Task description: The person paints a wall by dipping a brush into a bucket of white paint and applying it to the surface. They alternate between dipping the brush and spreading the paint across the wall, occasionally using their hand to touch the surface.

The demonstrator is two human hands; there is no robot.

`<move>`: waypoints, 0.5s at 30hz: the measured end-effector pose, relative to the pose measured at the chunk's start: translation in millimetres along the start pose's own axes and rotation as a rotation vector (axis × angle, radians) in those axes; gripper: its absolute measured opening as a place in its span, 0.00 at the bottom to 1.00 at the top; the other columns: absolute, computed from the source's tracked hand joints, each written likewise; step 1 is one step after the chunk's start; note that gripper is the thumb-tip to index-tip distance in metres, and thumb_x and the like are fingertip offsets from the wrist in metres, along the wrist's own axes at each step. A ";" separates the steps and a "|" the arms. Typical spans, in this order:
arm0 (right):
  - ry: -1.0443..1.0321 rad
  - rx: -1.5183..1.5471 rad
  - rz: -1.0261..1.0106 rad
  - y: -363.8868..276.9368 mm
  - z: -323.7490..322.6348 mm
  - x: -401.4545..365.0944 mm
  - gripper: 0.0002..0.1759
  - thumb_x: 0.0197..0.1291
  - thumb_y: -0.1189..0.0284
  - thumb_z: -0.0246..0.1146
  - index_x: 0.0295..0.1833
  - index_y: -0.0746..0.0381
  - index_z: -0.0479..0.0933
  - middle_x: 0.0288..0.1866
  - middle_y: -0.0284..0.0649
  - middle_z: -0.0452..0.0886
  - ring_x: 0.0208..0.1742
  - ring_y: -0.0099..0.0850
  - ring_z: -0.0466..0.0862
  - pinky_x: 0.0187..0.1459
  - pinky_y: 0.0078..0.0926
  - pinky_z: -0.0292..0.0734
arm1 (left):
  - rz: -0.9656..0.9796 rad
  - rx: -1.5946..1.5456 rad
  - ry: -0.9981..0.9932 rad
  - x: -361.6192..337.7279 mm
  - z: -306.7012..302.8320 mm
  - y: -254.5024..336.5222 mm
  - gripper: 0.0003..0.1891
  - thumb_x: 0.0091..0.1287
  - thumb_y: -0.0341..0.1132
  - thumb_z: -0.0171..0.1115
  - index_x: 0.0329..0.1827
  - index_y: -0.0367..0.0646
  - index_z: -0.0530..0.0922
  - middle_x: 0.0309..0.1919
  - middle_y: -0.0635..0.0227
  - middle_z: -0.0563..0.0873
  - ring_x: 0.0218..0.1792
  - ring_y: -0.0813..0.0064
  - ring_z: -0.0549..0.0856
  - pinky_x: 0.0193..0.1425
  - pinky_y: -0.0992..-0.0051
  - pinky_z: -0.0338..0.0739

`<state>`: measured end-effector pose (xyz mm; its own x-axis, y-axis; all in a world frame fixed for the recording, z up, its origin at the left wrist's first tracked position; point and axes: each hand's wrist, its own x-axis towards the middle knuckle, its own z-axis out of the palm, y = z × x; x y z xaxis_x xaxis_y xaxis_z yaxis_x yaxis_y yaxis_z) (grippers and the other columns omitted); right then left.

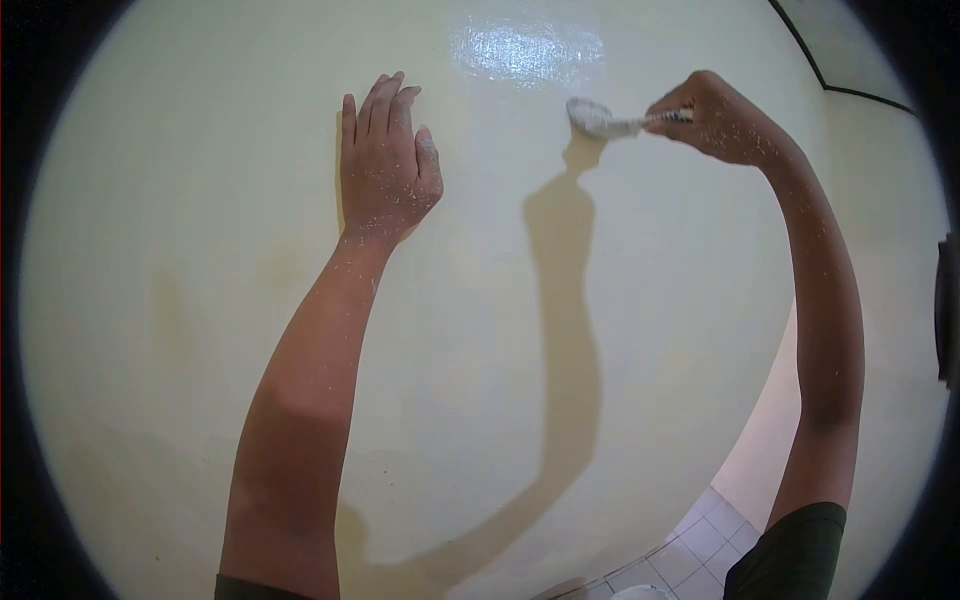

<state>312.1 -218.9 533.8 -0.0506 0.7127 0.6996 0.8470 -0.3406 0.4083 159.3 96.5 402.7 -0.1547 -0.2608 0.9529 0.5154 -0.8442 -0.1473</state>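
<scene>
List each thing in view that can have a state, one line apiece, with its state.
Wall: pale, glossy at top, smudged at left; wetness unclear.
Brush: held roughly level, whitish, head pointing left.
Left hand: open, against the wall, white-speckled.
Right hand: closed on the brush, white-speckled.
White object at bottom edge: mostly cut off.

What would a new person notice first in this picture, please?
Probably the whitish brush in the right hand, up and right of centre. Next, the speckled left hand, fingers upward at the pale wall, left of centre. Between the arms runs a long arm shadow, below a bright glare near the top.
</scene>
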 end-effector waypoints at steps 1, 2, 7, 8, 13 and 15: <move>-0.076 0.039 0.061 -8.9 -1.8 -7.4 0.12 0.65 0.70 0.74 0.51 0.65 0.90 0.36 0.43 0.93 0.31 0.28 0.85 0.37 0.31 0.81 | 0.003 -0.001 -0.006 -0.1 -0.8 0.3 0.22 0.76 0.33 0.46 0.72 0.42 0.71 0.75 0.60 0.71 0.81 0.61 0.65 0.90 0.49 0.47; -0.138 0.027 0.107 -16.4 -4.7 -12.0 0.12 0.65 0.70 0.74 0.50 0.65 0.91 0.36 0.43 0.92 0.31 0.28 0.85 0.37 0.31 0.81 | 0.003 0.006 -0.011 -0.2 -0.3 -0.6 0.22 0.76 0.33 0.46 0.72 0.42 0.71 0.75 0.59 0.71 0.81 0.61 0.65 0.90 0.49 0.47; -0.206 0.049 0.045 -3.2 -16.8 -26.6 0.11 0.63 0.71 0.75 0.47 0.65 0.91 0.33 0.42 0.90 0.29 0.26 0.82 0.34 0.28 0.77 | 0.005 0.016 -0.023 0.3 -2.2 0.1 0.22 0.76 0.32 0.47 0.72 0.41 0.71 0.75 0.59 0.71 0.81 0.60 0.65 0.90 0.49 0.47; -0.139 0.051 0.004 6.9 -14.6 -24.6 0.11 0.62 0.71 0.76 0.47 0.65 0.91 0.32 0.42 0.89 0.28 0.26 0.82 0.34 0.28 0.77 | 0.005 0.009 -0.024 0.3 -2.5 0.2 0.22 0.76 0.32 0.47 0.72 0.41 0.71 0.75 0.59 0.71 0.81 0.60 0.65 0.90 0.49 0.47; 0.080 -0.023 0.145 -4.3 -8.8 -8.0 0.13 0.59 0.72 0.77 0.47 0.67 0.89 0.37 0.50 0.90 0.35 0.38 0.88 0.40 0.36 0.82 | 0.021 -0.004 -0.027 0.7 -2.4 -2.0 0.22 0.75 0.32 0.47 0.71 0.41 0.72 0.75 0.59 0.71 0.81 0.60 0.66 0.89 0.49 0.48; 0.179 -0.026 0.118 1.0 -2.6 2.4 0.12 0.60 0.74 0.76 0.48 0.67 0.89 0.38 0.50 0.90 0.37 0.40 0.89 0.41 0.38 0.83 | 0.027 0.005 -0.039 1.1 -2.5 -4.3 0.22 0.75 0.32 0.47 0.71 0.41 0.72 0.75 0.59 0.72 0.81 0.59 0.66 0.89 0.48 0.48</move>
<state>311.5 -219.1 537.3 -0.0475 0.5473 0.8356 0.8388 -0.4324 0.3309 154.8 98.7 403.8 -0.1080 -0.2646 0.9583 0.5236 -0.8346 -0.1714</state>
